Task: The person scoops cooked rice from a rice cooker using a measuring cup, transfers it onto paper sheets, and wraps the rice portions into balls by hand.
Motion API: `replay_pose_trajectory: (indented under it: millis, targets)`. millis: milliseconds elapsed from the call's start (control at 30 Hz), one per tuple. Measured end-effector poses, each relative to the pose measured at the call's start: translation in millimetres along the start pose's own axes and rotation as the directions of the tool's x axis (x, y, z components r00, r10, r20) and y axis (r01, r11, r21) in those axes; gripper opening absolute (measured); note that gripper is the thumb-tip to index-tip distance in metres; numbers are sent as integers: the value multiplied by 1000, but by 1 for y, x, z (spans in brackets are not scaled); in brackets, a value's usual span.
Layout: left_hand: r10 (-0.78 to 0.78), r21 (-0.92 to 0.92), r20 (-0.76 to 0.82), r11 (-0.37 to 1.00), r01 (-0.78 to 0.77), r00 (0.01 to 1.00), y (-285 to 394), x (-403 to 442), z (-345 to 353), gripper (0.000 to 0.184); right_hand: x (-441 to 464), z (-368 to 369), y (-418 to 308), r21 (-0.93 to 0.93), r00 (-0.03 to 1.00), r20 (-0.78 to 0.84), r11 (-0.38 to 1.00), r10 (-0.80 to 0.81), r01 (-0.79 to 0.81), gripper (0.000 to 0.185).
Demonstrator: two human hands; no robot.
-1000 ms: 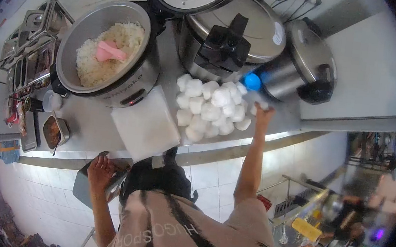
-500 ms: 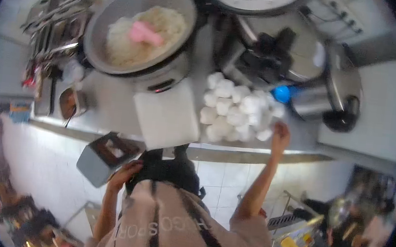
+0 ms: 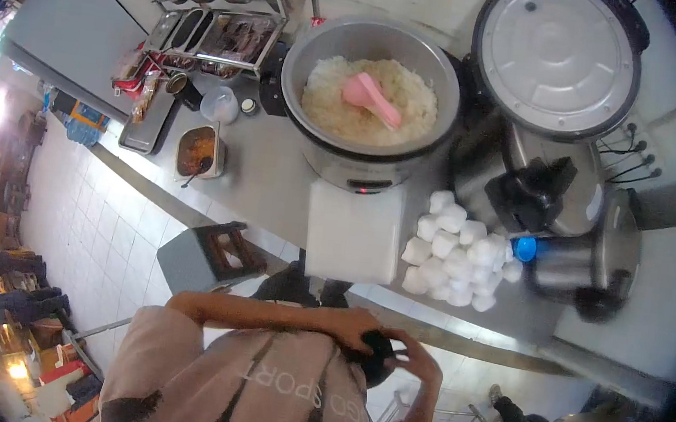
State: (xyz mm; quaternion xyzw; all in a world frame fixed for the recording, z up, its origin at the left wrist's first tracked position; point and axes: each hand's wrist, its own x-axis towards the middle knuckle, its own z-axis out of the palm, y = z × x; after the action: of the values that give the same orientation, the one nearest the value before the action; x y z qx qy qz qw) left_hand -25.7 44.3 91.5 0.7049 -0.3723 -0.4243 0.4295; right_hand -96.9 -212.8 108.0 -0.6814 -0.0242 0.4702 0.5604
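Observation:
Both hands meet in front of my shirt, at a dark, rounded black object (image 3: 376, 359) whose kind I cannot make out. My left hand (image 3: 352, 326) reaches across from the left and is closed on it. At its right side, the bent fingers of my right hand (image 3: 415, 357) grip its edge. On the counter beyond, a heap of white rounded lumps (image 3: 457, 256) lies beside a white sheet or board (image 3: 352, 233). Behind the sheet stands an open rice cooker (image 3: 359, 164), with cooked rice (image 3: 326, 86) and a pink rice paddle (image 3: 370, 99) inside.
A large pot lid (image 3: 560, 57) leans up at the back right, near a steel pot (image 3: 567, 264) with a blue cap (image 3: 524, 248) beside it. A small tub of reddish food (image 3: 198, 155) stands on the left. A grey stool (image 3: 201, 258) is below the counter.
My right hand has left the white lumps and come in to my body. My left hand has crossed over to meet it at the black object. The view has turned.

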Motion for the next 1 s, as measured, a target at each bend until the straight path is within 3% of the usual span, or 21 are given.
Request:
replay_pose_trajectory:
  millis: [67,100,167,200,233,267,300,333,367,433,567,667,733,767,800,933,967,1000]
  targets:
    - [126,49,158,990,-135,979,11,10,2,66,-11,15,12,60,999,-45,998,-23,26,91]
    - [137,54,159,988,-147,978,9,13,6,66,-10,21,18,29,998,-58,999,-21,22,96]
    - [274,-66,54,961,-270,960,-4,21,20,68,-2,37,35,148,988,-139,988,62,-42,93]
    - [283,-68,50,958,-279,958,-9,27,33,68,2,46,51,230,981,-156,970,119,-81,91]
    - [261,-37,147,965,-258,954,-14,35,46,65,2,52,54,275,975,-87,945,206,-175,83]
    - [234,-1,240,971,-241,942,-16,41,48,62,-5,64,80,465,974,-97,874,205,-138,80]
    - [127,-13,289,992,-129,949,13,29,30,63,-17,76,80,508,970,-112,851,216,-131,70]
    - [138,-17,282,990,-139,949,13,33,30,63,-23,84,73,551,966,-127,826,227,-122,61]
    - [117,-1,378,992,-126,918,14,37,36,63,-20,82,71,547,964,-132,828,232,-125,61]
    - [76,67,516,989,-129,853,9,46,50,68,-12,81,66,449,974,-103,883,202,-136,58]
    - [120,26,458,989,-148,881,-20,39,44,77,1,73,65,241,987,-46,960,157,-142,52]
    - [242,-44,442,968,-249,864,-19,33,9,81,27,65,67,73,993,14,990,116,-117,48]
    - [310,-83,351,950,-301,883,-13,32,-12,78,43,53,66,-51,993,60,994,102,-99,45]
    - [345,-56,210,938,-341,915,-17,26,-25,76,49,42,64,-117,991,86,989,101,-91,44]
    - [353,-55,207,935,-349,912,-19,15,-42,76,55,34,61,-178,989,110,981,101,-80,43]
    - [296,-196,-125,928,-316,947,-53,-47,-118,57,82,15,48,-380,975,201,925,93,-10,39]
    - [196,-275,-141,934,-229,970,-64,-65,-139,53,92,13,43,-422,971,223,906,89,14,38]
    - [92,-361,-151,922,-142,984,-71,-82,-155,50,86,4,-118,-454,988,-148,886,35,-99,27]
